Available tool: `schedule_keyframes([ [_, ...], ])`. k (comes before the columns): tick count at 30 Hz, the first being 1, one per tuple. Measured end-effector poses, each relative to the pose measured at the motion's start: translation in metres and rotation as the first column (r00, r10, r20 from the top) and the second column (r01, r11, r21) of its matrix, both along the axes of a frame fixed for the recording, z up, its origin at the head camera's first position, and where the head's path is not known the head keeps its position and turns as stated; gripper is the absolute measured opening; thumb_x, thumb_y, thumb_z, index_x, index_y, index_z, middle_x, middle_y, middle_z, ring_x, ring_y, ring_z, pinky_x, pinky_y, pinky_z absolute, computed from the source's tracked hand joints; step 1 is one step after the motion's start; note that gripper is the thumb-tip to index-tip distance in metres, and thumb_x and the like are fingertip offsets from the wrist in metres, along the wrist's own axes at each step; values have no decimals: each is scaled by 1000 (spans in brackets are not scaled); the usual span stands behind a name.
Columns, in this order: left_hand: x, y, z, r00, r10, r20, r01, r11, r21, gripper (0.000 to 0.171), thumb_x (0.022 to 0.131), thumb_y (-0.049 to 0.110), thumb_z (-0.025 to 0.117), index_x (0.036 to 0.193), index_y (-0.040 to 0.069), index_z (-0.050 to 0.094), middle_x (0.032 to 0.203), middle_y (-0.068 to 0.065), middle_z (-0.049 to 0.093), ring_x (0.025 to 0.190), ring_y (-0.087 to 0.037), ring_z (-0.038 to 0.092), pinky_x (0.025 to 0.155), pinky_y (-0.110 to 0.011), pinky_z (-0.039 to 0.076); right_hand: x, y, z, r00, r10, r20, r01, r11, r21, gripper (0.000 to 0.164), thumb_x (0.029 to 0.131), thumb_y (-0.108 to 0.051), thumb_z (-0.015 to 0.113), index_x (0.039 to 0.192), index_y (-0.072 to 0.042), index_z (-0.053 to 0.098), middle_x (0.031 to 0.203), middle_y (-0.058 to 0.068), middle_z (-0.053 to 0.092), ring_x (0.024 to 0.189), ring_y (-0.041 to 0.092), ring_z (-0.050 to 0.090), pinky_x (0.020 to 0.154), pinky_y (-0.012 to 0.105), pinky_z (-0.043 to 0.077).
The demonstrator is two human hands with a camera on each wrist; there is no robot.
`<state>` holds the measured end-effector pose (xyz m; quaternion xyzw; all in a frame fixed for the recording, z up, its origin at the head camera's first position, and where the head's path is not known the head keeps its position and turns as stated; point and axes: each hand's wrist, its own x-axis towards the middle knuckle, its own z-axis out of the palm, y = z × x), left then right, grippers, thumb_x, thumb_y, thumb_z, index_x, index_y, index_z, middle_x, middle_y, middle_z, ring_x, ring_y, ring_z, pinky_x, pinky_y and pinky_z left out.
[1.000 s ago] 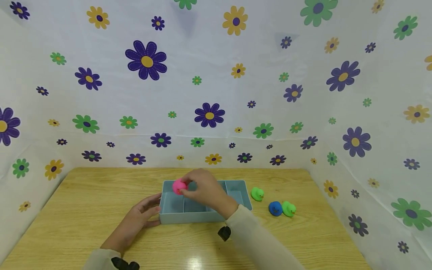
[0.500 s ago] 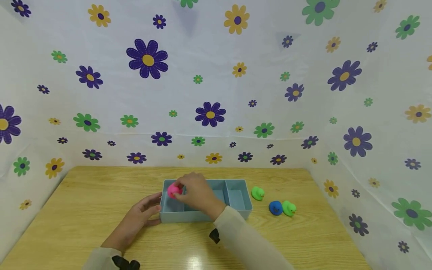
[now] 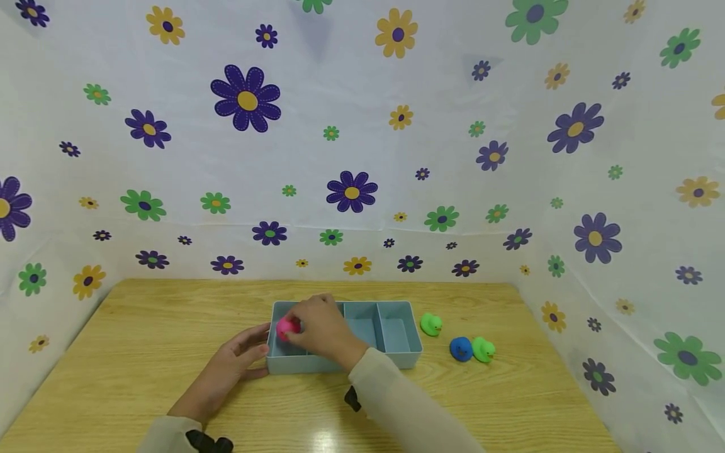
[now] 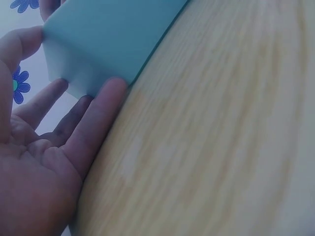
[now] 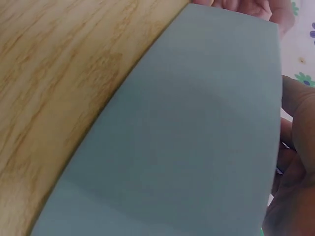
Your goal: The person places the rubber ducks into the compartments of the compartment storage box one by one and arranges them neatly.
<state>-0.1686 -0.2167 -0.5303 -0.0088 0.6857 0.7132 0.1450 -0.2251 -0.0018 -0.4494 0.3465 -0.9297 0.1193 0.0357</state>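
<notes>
A pink rubber duck [image 3: 287, 328] is pinched between the thumb and fingers of my right hand [image 3: 323, 328], low in the leftmost compartment of the blue-grey divided box [image 3: 345, 363]. In the right wrist view the box's long side [image 5: 177, 128] hides the duck. My left hand [image 3: 229, 365] touches the box's left end with extended fingers and thumb. Close up in the left wrist view, its fingers [image 4: 96, 120] rest against the end wall and lower edge. Both compartments at the box's right end hold nothing; my right hand partly covers the others.
Right of the box, a green duck [image 3: 431, 324] sits near its wall. Farther right, a blue duck [image 3: 461, 349] and another green duck [image 3: 483, 350] stand side by side on the wooden table [image 3: 498, 409]. A flowered white sheet [image 3: 362, 138] rises behind and along the sides.
My right hand has moved left and down with the pink duck, bringing it lower into the leftmost compartment. The left hand stays at the box's end.
</notes>
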Motion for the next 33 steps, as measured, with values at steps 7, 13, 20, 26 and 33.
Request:
schedule_keyframes([
  [7,3,0,2,1000,-9,-7,9,1000,-3,61,106,28,61,159,9,39,160,-20,39,138,-38,49,97,-45,59,-2,-5,-9,1000,-26,-2,26,999,23,20,92,-38,80,104,-24,78,94,-16,74,88,6,59,117,49,36],
  [13,3,0,1,1000,-12,-6,12,1000,-4,62,105,29,62,159,10,38,161,-20,38,138,-38,50,97,-45,59,-1,-9,-11,999,-39,-12,39,998,56,19,92,-37,79,104,-23,78,96,-14,74,92,7,63,118,49,38],
  [20,1,0,1,1000,-2,-3,2,1000,-3,62,104,31,63,158,11,40,160,-18,40,137,-37,50,96,-45,60,-1,-13,-15,997,-53,-58,60,990,127,17,91,-38,80,100,-23,77,92,-13,74,91,8,65,117,49,39],
  [26,1,0,2,1000,-8,-12,8,1000,-5,62,105,30,62,159,9,39,160,-20,40,138,-38,49,97,-45,59,-2,-16,-15,996,-76,-44,83,979,185,18,91,-39,79,102,-25,77,95,-14,74,96,9,66,119,48,36],
  [33,3,1,5,1000,-5,-13,5,1000,2,62,105,29,62,159,9,38,160,-21,40,138,-39,49,97,-46,59,-1,-18,-11,995,-92,-26,96,971,219,18,92,-39,78,103,-24,77,94,-13,74,97,10,66,121,47,35],
])
